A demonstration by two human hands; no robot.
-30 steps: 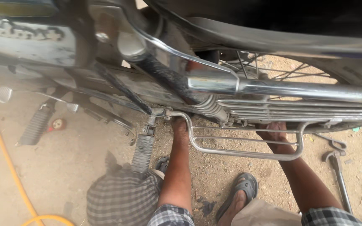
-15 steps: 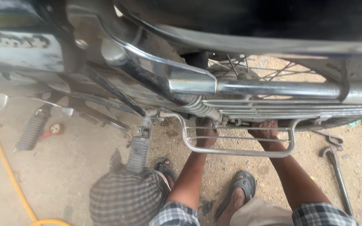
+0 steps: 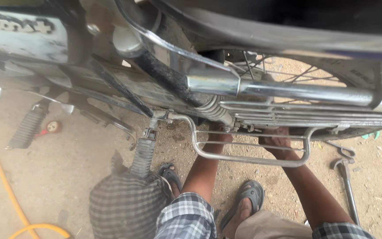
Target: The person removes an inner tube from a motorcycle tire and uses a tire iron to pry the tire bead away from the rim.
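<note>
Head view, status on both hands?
Left hand and right hand up behind the chrome side guard, grip hidden. Exhaust pipe overhead; wrench on ground.

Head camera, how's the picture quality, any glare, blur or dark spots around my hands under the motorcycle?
Head view: soft daylight, slight overall blur; bright glare on the chrome exhaust pipe; top right under the seat nearly black; left hand and right hand sit in shade behind the wire guard rack, fingers partly hidden; sandy ground evenly lit, no hard shadows.
</note>
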